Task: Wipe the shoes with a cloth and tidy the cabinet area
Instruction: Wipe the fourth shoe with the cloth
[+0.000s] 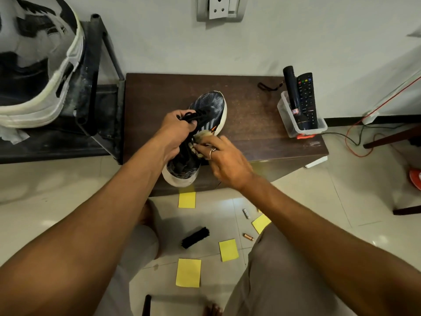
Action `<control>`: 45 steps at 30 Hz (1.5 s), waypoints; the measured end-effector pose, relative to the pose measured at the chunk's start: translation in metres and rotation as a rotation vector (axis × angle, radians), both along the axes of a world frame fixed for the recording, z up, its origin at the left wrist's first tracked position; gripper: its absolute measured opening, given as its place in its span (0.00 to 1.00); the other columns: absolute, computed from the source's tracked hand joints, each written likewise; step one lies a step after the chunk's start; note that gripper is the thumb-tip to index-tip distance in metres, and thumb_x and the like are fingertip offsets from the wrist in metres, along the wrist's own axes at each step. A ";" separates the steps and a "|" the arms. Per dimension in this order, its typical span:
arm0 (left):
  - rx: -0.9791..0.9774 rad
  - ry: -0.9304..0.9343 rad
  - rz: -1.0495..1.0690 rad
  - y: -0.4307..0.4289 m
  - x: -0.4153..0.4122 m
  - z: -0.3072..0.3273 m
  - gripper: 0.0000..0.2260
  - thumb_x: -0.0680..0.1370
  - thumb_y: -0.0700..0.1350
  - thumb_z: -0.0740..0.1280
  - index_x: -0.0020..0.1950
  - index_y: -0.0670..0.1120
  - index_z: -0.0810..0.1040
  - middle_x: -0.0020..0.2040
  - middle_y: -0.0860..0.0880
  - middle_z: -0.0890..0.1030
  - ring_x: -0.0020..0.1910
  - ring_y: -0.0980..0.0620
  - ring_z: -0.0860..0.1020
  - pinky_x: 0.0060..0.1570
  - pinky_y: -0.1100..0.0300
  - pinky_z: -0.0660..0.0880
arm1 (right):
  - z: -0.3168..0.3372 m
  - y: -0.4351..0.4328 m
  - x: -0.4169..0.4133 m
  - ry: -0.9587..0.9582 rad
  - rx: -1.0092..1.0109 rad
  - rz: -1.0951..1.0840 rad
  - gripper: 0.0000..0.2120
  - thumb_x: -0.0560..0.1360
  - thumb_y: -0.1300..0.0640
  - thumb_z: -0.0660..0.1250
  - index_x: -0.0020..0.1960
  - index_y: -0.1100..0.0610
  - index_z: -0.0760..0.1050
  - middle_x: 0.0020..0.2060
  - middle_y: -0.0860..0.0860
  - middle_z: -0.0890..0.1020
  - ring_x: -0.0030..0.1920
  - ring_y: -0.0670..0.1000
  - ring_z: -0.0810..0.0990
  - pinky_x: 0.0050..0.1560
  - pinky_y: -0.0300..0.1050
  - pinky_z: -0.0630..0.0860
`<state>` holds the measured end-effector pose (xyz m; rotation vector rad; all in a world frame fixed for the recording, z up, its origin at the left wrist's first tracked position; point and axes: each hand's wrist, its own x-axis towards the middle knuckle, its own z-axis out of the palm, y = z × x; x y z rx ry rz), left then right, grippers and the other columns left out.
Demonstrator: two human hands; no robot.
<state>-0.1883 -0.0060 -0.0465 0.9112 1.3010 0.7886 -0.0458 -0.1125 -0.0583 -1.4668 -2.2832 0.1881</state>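
- Shoe at centre frame on the dark wood-grain cabinet top, its white-soled heel overhanging the front edge.
- Left hand has its fingers curled round the laces.
- Right hand pinches a pale wadded cloth against the shoe's mesh side (ring on one finger).
- Bare top between the shoe and the clear plastic tub at the right edge.
- Lower frame: glossy tile floor, flat yellow paper squares, black bristle brush.

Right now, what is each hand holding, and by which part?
Left hand grips the shoe by its laces; right hand pinches a cloth against its side.
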 end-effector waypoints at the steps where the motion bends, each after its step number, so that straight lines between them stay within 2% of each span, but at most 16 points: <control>1: 0.004 0.007 -0.018 0.000 0.000 -0.001 0.12 0.79 0.32 0.68 0.52 0.49 0.81 0.47 0.50 0.83 0.48 0.53 0.81 0.46 0.62 0.78 | 0.000 0.010 0.010 -0.106 0.072 0.048 0.20 0.76 0.67 0.65 0.67 0.58 0.79 0.64 0.55 0.79 0.53 0.54 0.72 0.50 0.44 0.74; 6: -0.023 0.033 -0.083 0.002 -0.003 0.003 0.13 0.79 0.32 0.68 0.52 0.51 0.80 0.49 0.50 0.83 0.48 0.54 0.81 0.41 0.65 0.77 | -0.008 0.061 0.063 -0.327 0.208 -0.127 0.19 0.80 0.63 0.64 0.70 0.57 0.77 0.65 0.54 0.78 0.48 0.57 0.73 0.46 0.53 0.79; 11: -0.032 0.032 -0.085 0.003 -0.001 0.003 0.13 0.80 0.33 0.68 0.53 0.51 0.79 0.49 0.50 0.82 0.47 0.55 0.81 0.38 0.67 0.76 | -0.020 0.050 0.034 0.143 0.084 -0.324 0.16 0.80 0.65 0.62 0.62 0.49 0.78 0.59 0.38 0.78 0.52 0.55 0.79 0.54 0.54 0.81; 14: -0.017 0.016 -0.084 0.003 -0.001 0.002 0.14 0.79 0.31 0.67 0.51 0.51 0.79 0.48 0.50 0.82 0.46 0.56 0.80 0.39 0.67 0.76 | -0.027 0.030 0.013 0.120 0.014 -0.151 0.19 0.78 0.68 0.64 0.65 0.58 0.80 0.63 0.51 0.79 0.59 0.57 0.78 0.63 0.49 0.76; 19: -0.029 0.014 -0.084 0.001 -0.002 0.003 0.14 0.79 0.32 0.68 0.55 0.50 0.80 0.51 0.49 0.82 0.50 0.53 0.81 0.47 0.62 0.79 | -0.019 0.048 0.020 0.073 0.094 -0.277 0.19 0.75 0.70 0.65 0.63 0.59 0.81 0.62 0.54 0.80 0.52 0.58 0.76 0.53 0.51 0.79; 22: -0.045 0.002 -0.077 0.002 -0.003 0.004 0.14 0.79 0.32 0.68 0.56 0.51 0.80 0.51 0.49 0.83 0.50 0.53 0.81 0.46 0.62 0.79 | -0.024 0.042 -0.002 0.280 0.011 -0.435 0.19 0.76 0.72 0.65 0.63 0.61 0.81 0.64 0.55 0.79 0.59 0.58 0.77 0.63 0.49 0.76; 25: -0.029 0.008 -0.055 0.001 0.000 0.004 0.14 0.79 0.32 0.68 0.53 0.51 0.80 0.48 0.50 0.82 0.47 0.55 0.81 0.43 0.65 0.77 | -0.014 0.018 -0.010 0.436 -0.174 -0.327 0.21 0.75 0.73 0.63 0.65 0.61 0.81 0.64 0.54 0.79 0.65 0.54 0.78 0.71 0.48 0.73; 28: 0.001 0.032 -0.043 0.000 0.003 0.005 0.12 0.79 0.32 0.68 0.56 0.48 0.80 0.46 0.52 0.81 0.44 0.58 0.79 0.40 0.70 0.75 | 0.006 0.007 0.006 0.468 -0.334 -0.145 0.22 0.74 0.73 0.63 0.63 0.59 0.82 0.60 0.50 0.80 0.62 0.47 0.79 0.69 0.42 0.74; 30: -0.012 0.030 -0.041 -0.001 0.003 0.006 0.12 0.79 0.32 0.68 0.58 0.48 0.80 0.47 0.51 0.82 0.45 0.57 0.80 0.39 0.69 0.75 | 0.016 0.013 0.017 0.534 -0.430 -0.188 0.21 0.75 0.73 0.64 0.61 0.56 0.83 0.57 0.50 0.81 0.56 0.45 0.82 0.61 0.40 0.78; 32: -0.028 0.027 -0.045 -0.001 0.002 0.006 0.13 0.79 0.33 0.68 0.60 0.48 0.80 0.50 0.49 0.82 0.47 0.55 0.81 0.40 0.66 0.77 | 0.018 0.028 0.024 0.590 -0.285 -0.376 0.18 0.77 0.70 0.66 0.61 0.54 0.83 0.57 0.51 0.81 0.52 0.45 0.82 0.54 0.41 0.80; 34: -0.032 0.057 -0.056 0.000 0.002 0.006 0.13 0.80 0.35 0.69 0.60 0.49 0.79 0.52 0.49 0.82 0.51 0.53 0.80 0.44 0.63 0.78 | 0.016 0.045 0.022 0.616 -0.114 -0.543 0.17 0.78 0.68 0.67 0.64 0.57 0.81 0.60 0.50 0.79 0.54 0.37 0.78 0.57 0.33 0.76; 36: -0.028 0.068 -0.055 0.000 0.003 0.005 0.13 0.79 0.35 0.69 0.60 0.50 0.79 0.52 0.49 0.82 0.52 0.52 0.80 0.49 0.61 0.78 | 0.015 0.056 0.005 0.649 -0.154 -0.602 0.15 0.79 0.64 0.67 0.64 0.59 0.81 0.60 0.50 0.77 0.50 0.36 0.78 0.53 0.30 0.75; 39: -0.021 0.066 -0.050 0.001 0.005 0.005 0.13 0.80 0.35 0.69 0.62 0.49 0.79 0.50 0.50 0.81 0.50 0.54 0.80 0.46 0.64 0.77 | 0.013 0.057 -0.013 0.633 -0.257 -0.677 0.08 0.79 0.58 0.64 0.45 0.52 0.80 0.49 0.51 0.78 0.45 0.48 0.79 0.44 0.45 0.77; 41: -0.012 0.072 -0.047 0.001 0.007 0.004 0.13 0.80 0.35 0.69 0.61 0.48 0.78 0.49 0.51 0.80 0.48 0.56 0.79 0.42 0.67 0.75 | 0.011 0.051 -0.010 0.577 -0.297 -0.677 0.13 0.78 0.59 0.62 0.35 0.51 0.72 0.41 0.51 0.77 0.39 0.51 0.77 0.40 0.47 0.72; 43: -0.009 0.074 -0.036 0.000 0.008 0.004 0.13 0.80 0.34 0.68 0.61 0.48 0.78 0.48 0.51 0.80 0.47 0.56 0.79 0.39 0.67 0.75 | 0.013 0.040 -0.006 0.567 -0.356 -0.613 0.10 0.78 0.60 0.63 0.39 0.56 0.78 0.41 0.50 0.79 0.40 0.50 0.78 0.41 0.49 0.74; 45: -0.004 0.073 -0.030 0.000 0.008 0.005 0.14 0.80 0.33 0.67 0.61 0.48 0.78 0.47 0.50 0.81 0.45 0.55 0.79 0.36 0.67 0.76 | 0.017 0.030 -0.006 0.590 -0.438 -0.488 0.10 0.78 0.61 0.64 0.51 0.57 0.85 0.46 0.48 0.83 0.47 0.46 0.81 0.49 0.43 0.77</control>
